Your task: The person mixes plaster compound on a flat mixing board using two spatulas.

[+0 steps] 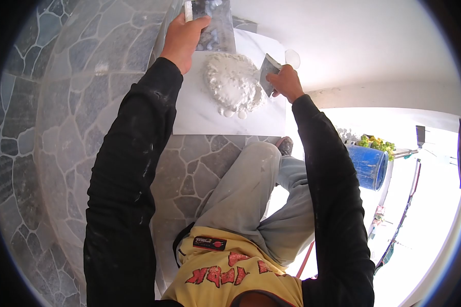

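Note:
My left hand (183,42) is closed at the near left edge of a grey rectangular piece (217,38) smeared with white; its kind I cannot tell. A pale strip shows beside the fingers, and the thumb lies across the front. Below it, a heap of wet white plaster (233,84) spreads over a white marbled slab (225,125). At the heap's right side, my right hand (286,83) grips a grey scraper (268,75) with a pale top edge. Its flat blade stands tilted close to the plaster. A round translucent disc (292,59) shows just behind the right hand.
Grey stone-patterned paving (187,174) runs around the slab and off to the left. A white wall (353,46) rises at the right. A blue barrel (366,166) and a leafy plant (378,144) stand farther right. My bent legs (241,192) are just below the slab.

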A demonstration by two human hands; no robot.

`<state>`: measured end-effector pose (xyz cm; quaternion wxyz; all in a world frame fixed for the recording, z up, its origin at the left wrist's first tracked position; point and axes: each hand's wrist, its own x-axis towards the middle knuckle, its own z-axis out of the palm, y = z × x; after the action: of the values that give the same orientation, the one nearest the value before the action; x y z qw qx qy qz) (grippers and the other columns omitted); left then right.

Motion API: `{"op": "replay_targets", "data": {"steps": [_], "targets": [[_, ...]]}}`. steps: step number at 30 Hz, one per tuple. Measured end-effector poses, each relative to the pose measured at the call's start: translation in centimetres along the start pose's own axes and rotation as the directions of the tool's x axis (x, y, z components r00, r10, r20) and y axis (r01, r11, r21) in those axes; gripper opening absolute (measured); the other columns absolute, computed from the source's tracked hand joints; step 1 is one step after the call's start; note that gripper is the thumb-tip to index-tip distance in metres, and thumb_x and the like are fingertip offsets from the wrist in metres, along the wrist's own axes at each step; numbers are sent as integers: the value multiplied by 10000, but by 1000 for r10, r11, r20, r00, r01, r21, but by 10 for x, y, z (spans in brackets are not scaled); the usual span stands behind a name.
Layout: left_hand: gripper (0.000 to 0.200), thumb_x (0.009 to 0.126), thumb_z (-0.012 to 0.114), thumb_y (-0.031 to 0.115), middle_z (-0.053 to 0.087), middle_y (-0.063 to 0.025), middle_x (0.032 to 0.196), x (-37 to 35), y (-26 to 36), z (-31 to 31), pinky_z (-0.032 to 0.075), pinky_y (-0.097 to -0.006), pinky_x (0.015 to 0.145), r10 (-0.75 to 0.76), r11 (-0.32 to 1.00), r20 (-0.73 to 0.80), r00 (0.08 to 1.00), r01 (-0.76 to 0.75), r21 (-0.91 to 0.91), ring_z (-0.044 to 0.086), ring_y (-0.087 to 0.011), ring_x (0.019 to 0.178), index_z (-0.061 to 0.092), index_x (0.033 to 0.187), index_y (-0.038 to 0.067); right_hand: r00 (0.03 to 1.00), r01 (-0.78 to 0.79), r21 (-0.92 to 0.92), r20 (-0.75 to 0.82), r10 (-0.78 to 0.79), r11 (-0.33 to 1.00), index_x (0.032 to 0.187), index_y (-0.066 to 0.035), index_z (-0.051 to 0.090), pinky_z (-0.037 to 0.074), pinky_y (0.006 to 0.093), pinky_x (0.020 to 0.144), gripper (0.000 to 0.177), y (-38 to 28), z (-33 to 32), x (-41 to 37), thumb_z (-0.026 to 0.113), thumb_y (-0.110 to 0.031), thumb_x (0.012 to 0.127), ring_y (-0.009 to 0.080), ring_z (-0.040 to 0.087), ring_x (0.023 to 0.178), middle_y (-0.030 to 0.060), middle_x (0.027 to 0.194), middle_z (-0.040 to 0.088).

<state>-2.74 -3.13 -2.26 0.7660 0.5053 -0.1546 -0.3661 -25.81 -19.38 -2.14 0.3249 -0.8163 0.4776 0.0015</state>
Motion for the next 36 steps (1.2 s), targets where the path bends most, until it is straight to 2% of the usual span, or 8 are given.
{"op": "replay_targets", "data": {"steps": [3,5,11,16,23,25,26,36], "targets": [[269,920,664,170,664,-20,979,-4,1,2,478,-296,829,2,1000,4,1000,-2,-18,604,-111,886,631,1136,12,989,-51,95,140,37,994,785,188,623,562,334,495,345,-5,2,-6,689,-150,758,264,701,525,190,661,659],[274,923,662,170,664,-20,983,-3,2,3,478,-296,835,19,1000,10,1000,-18,-25,605,-113,888,630,1143,11,983,-39,118,183,17,992,801,244,585,588,376,486,392,-6,0,-6,646,-143,787,321,711,545,284,706,676],[263,927,659,165,667,-16,977,0,-2,0,482,-290,838,-3,999,-5,1000,3,44,611,-116,884,640,1144,17,995,77,52,-70,-73,996,839,228,594,594,357,525,416,10,-3,7,650,-182,802,322,708,534,293,732,683],[248,912,675,168,657,-11,951,-2,1,0,474,-287,818,15,1000,8,1000,-15,1,599,-106,869,638,1106,17,977,38,-57,213,-25,998,901,229,584,584,354,531,450,-5,-10,-2,680,-203,817,303,709,533,261,731,679],[251,909,682,167,659,-10,950,-2,0,2,479,-289,817,3,1000,-1,1000,-3,2,602,-98,869,640,1112,25,972,188,-1,142,-186,982,1050,67,683,584,368,601,369,0,-30,1,726,-225,829,298,719,627,212,805,713],[248,911,684,167,657,-8,949,-3,1,1,477,-287,816,-16,1000,2,1000,17,-16,595,-94,865,638,1107,23,931,355,-320,42,-361,878,1054,46,714,586,386,741,370,4,-32,3,750,-189,770,340,732,789,253,875,721],[248,911,684,167,657,-8,949,-3,2,1,477,-287,816,-18,1000,5,1000,18,-15,595,-94,865,638,1107,23,971,240,-345,92,-222,907,1060,1,742,564,393,843,356,6,-38,5,742,-135,731,367,715,912,258,959,724],[225,913,692,177,643,14,922,-1,-1,0,462,-269,768,-17,1000,24,1000,17,14,576,-84,821,647,1086,40,928,363,-621,173,-330,695,1116,-126,748,563,479,816,332,13,-8,4,621,-124,808,374,705,919,200,969,726]]}}
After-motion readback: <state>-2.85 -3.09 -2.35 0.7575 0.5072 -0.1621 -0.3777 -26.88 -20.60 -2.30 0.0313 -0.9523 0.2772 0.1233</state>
